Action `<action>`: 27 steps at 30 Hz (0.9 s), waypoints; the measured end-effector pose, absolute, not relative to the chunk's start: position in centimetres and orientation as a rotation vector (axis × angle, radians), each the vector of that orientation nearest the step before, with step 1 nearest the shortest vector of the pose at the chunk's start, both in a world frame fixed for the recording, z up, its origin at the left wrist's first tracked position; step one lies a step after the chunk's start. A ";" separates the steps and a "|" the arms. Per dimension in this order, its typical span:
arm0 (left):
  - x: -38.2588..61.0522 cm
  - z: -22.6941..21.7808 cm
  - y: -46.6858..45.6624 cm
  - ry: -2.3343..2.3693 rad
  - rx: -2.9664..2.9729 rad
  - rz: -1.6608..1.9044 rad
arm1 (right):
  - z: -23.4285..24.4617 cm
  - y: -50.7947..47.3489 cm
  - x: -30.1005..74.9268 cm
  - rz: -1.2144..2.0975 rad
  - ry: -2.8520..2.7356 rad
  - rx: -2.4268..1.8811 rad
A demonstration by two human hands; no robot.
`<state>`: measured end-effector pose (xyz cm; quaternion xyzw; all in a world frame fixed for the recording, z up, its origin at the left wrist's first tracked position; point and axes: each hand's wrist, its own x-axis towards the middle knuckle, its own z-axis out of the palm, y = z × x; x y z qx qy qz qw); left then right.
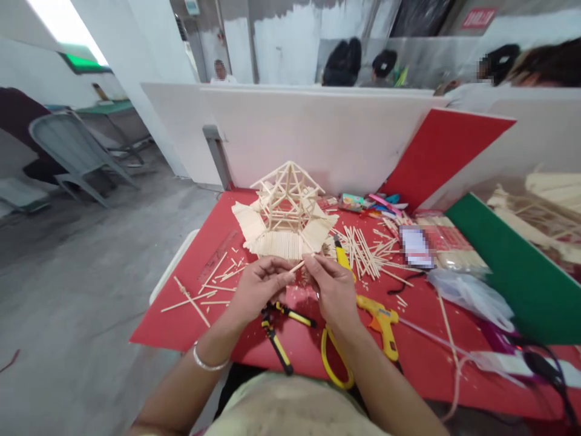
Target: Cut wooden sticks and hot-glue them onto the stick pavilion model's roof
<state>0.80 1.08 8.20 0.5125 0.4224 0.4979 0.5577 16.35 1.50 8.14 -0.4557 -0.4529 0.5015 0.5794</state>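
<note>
Between both hands, just in front of a model built of wooden sticks (279,244), is a short wooden stick (297,266). My left hand (261,284) pinches its left end with thumb and fingertips. On its right end, my right hand (333,287) has thumb and forefinger closed. The model has an open frame with a pointed roof above flared panels of sticks laid side by side. Below my hands lie pliers with yellow and black handles (278,345). A yellow glue gun (384,324) rests right of my right hand, and a yellow-handled cutter (344,257) lies behind it.
Loose sticks (363,251) spread right of the model, more at left. A phone (416,247), packs of sticks (449,239), a plastic bag (472,297) and a green board (512,266) occupy the right side. White panels (308,133) stand behind the red table (181,327); people sit beyond.
</note>
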 end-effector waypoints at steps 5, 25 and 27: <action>0.3 11.9 3.5 1.180 1.808 1.535 | 11.5 3.7 15.6 1.045 -1.090 -1.036; 5.6 10.0 3.8 0.619 0.489 1.385 | 11.8 2.9 15.2 0.788 -1.196 -0.965; 6.0 10.3 3.1 0.612 0.475 1.390 | 11.7 2.2 15.4 0.789 -1.201 -0.996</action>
